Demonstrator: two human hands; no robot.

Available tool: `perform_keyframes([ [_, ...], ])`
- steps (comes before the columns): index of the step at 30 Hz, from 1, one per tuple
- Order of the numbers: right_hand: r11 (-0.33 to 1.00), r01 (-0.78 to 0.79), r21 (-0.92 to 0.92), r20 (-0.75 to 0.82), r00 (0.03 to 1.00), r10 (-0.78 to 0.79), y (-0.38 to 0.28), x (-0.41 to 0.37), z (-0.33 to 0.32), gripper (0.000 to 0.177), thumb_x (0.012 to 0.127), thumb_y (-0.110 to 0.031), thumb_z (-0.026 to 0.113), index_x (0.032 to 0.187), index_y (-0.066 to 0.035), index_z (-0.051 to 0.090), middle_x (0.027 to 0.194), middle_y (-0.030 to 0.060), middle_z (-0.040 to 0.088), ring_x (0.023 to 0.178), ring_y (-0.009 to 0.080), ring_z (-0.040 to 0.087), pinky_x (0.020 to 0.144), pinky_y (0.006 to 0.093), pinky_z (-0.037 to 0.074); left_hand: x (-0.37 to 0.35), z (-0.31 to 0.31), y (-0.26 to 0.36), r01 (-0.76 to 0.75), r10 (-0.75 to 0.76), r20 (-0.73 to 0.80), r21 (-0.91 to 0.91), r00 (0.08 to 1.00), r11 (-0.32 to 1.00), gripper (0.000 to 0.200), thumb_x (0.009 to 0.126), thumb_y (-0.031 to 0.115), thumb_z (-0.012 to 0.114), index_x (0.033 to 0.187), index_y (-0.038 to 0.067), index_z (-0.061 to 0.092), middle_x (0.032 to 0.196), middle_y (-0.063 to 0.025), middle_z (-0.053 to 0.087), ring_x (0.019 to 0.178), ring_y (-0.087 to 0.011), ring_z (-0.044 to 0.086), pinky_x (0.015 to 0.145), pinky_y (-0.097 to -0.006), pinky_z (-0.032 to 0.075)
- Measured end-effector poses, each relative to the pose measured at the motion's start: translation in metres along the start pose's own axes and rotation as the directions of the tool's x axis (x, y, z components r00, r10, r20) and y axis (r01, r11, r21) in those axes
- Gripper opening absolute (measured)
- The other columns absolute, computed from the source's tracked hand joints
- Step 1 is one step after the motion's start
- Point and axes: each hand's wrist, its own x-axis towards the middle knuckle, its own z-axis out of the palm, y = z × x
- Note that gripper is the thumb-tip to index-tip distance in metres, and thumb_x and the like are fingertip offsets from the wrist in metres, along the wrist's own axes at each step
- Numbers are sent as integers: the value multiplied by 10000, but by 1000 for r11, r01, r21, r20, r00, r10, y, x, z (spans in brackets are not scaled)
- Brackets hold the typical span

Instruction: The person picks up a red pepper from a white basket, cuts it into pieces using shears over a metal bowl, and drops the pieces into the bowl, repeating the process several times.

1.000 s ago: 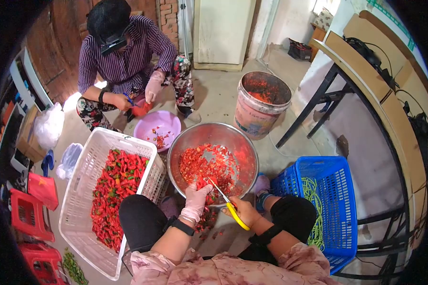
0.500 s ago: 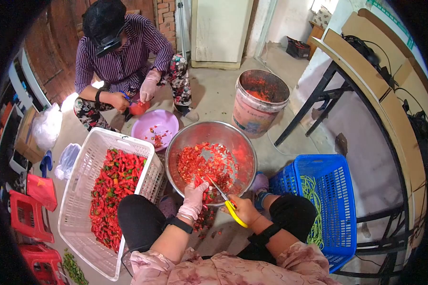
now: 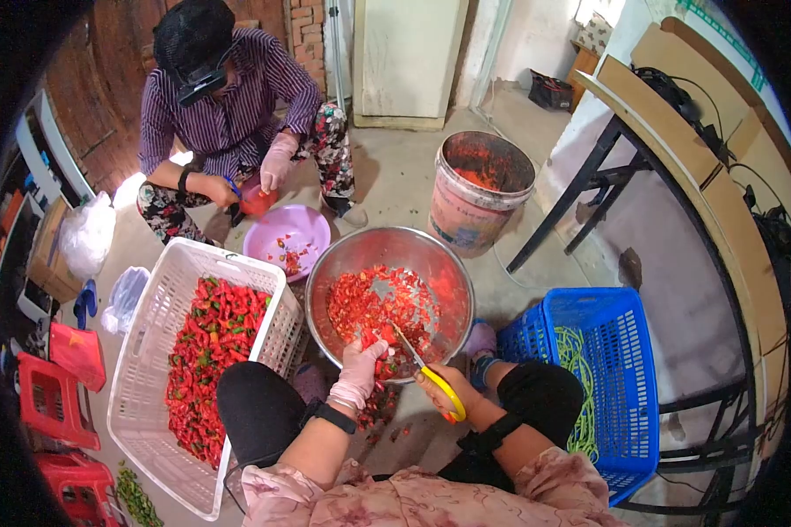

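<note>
My left hand [image 3: 358,369], in a thin clear glove, is closed on a red pepper [image 3: 383,334] over the near side of a large steel bowl [image 3: 453,277]. Chopped red pepper [image 3: 353,294] covers much of the bowl's bottom. In my right hand [image 3: 453,386] is a pair of scissors [image 3: 453,400] with yellow handles, their blades up against the pepper beside my left fingers. The pepper is partly hidden by the glove. To the left, a white plastic crate [image 3: 141,378] holds many whole peppers [image 3: 206,369], mostly red with some green.
Opposite sits another person [image 3: 228,105] with blue-handled scissors over a purple basin [image 3: 316,230]. A stained bucket [image 3: 475,206] stands behind the bowl. On the right are a blue crate [image 3: 624,378] with green stringy pieces and a black-legged table [image 3: 615,145]. Red stools [image 3: 57,404] stand left.
My right hand has shifted slightly and the yellow scissor handles have turned and narrowed. The pepper and my left hand stay nearly in place. The other person's hands moved slightly.
</note>
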Motion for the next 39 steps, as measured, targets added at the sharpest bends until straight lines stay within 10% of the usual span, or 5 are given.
perform_keyframes([
  [3, 817, 572, -69, -97, 812, -576, 28, 21, 2, 268, 850, -250, 554, 979, -29, 473, 758, 31, 503, 674, 92, 485, 590, 221, 412, -6, 3, 15, 121, -116, 32, -222, 993, 968, 81, 782, 60, 558, 858, 33, 570, 751, -59, 598, 627, -180, 579, 550, -290, 488],
  [6, 938, 345, -38, 42, 938, -344, 20, 12, -9, 308, 836, -183, 575, 1059, -8, 457, 862, 35, 506, 812, 94, 460, 721, 220, 394, -6, -1, 20, 199, -169, 124, -304, 978, 932, 98, 774, 97, 566, 824, 13, 564, 746, -82, 592, 603, -199, 569, 538, -294, 478],
  [16, 889, 458, -33, 119, 884, -451, 17, 10, -12, 284, 847, -169, 553, 1078, -28, 467, 829, 1, 478, 774, 79, 449, 703, 211, 391, 0, -17, 27, 484, -301, 483, -315, 822, 817, 169, 767, 156, 584, 837, 13, 527, 712, -96, 579, 564, -204, 542, 506, -302, 469],
  [25, 931, 366, 0, -73, 928, -365, 30, 17, 6, 214, 820, -102, 590, 1001, -13, 519, 832, -6, 527, 784, 63, 488, 716, 203, 420, -3, 4, 17, 85, -70, 80, -208, 994, 974, 77, 781, 10, 546, 855, 28, 539, 733, -73, 578, 649, -186, 575, 612, -299, 500],
  [39, 974, 227, -10, -40, 973, -227, 4, 2, -1, 226, 843, -202, 565, 970, -19, 526, 754, -1, 507, 704, 73, 459, 635, 210, 398, -2, -7, 25, 279, -204, 227, -384, 952, 880, 174, 801, 210, 570, 835, 42, 541, 748, -57, 576, 627, -181, 557, 533, -297, 471],
])
